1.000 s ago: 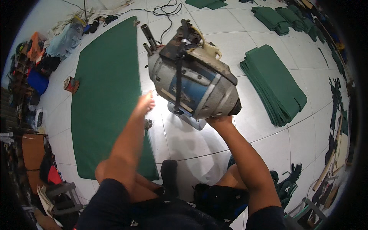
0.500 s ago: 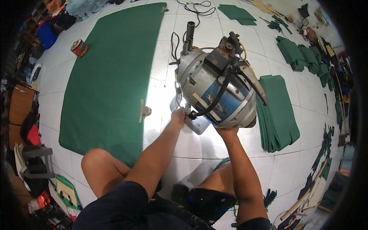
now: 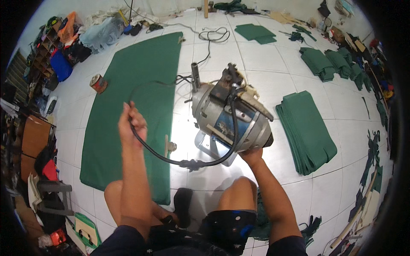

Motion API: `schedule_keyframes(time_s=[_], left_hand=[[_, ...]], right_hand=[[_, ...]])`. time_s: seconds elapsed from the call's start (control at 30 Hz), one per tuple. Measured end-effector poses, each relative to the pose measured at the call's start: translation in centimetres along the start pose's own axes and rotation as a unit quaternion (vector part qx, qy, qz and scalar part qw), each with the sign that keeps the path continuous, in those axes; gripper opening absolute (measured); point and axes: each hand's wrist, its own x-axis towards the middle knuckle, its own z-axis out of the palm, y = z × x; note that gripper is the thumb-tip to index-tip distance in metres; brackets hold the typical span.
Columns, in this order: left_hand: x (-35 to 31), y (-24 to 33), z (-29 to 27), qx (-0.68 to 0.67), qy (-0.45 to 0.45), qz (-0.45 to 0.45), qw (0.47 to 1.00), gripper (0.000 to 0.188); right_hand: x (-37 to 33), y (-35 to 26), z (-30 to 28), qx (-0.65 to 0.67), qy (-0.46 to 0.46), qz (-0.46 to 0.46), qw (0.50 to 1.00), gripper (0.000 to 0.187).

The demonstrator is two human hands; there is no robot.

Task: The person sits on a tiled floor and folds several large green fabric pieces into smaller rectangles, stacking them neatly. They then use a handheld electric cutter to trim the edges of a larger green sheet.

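A silver and blue electric cloth cutting machine (image 3: 213, 112) stands in front of me on its grey base plate (image 3: 212, 149), motor tilted toward me. My right hand (image 3: 251, 156) is at the underside of the motor, its fingers mostly hidden behind the housing. Out to the left, my left hand (image 3: 133, 128) is closed around the black power cable (image 3: 163, 159), which loops from the machine's top down past a taped joint. Beneath that hand lies a long stack of green fabric (image 3: 115, 145). A clamp (image 3: 171, 146) grips the fabric's right edge.
A round tin (image 3: 98, 83) sits on the fabric's left edge, and another clamp (image 3: 181, 39) is at its far corner. Folded green cloth (image 3: 305, 136) lies right of the machine. More green piles (image 3: 318, 63) are farther back. The cable coils (image 3: 215, 35) across the tiled floor.
My left hand has moved from beside the machine out to the left and up, drawing the cable with it. My right hand stays under the motor. The whole view has shifted.
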Motion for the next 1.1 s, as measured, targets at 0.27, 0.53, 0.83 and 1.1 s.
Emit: schedule_keyframes(time_s=[0.27, 0.53, 0.83, 1.1], left_hand=[[0.6, 3.9, 22.1, 0.195, -0.244, -0.004, 0.95, 0.016], [-5.1, -9.2, 34.6, 0.471, -0.278, 0.013, 0.837, 0.029], [-3.8, -21.2, 37.2, 0.682, -0.404, 0.087, 0.604, 0.056], [0.9, -7.0, 26.7, 0.613, -0.455, 0.324, 0.56, 0.032]], right_hand=[[1.3, -1.6, -3.7, 0.023, -0.029, 0.055, 0.998, 0.064], [1.7, -3.3, -5.7, 0.076, -0.15, 0.138, 0.976, 0.074], [3.3, -1.2, 3.8, 0.657, 0.058, 0.043, 0.751, 0.057], [2.0, -1.3, -0.7, 0.384, 0.098, 0.028, 0.917, 0.049]])
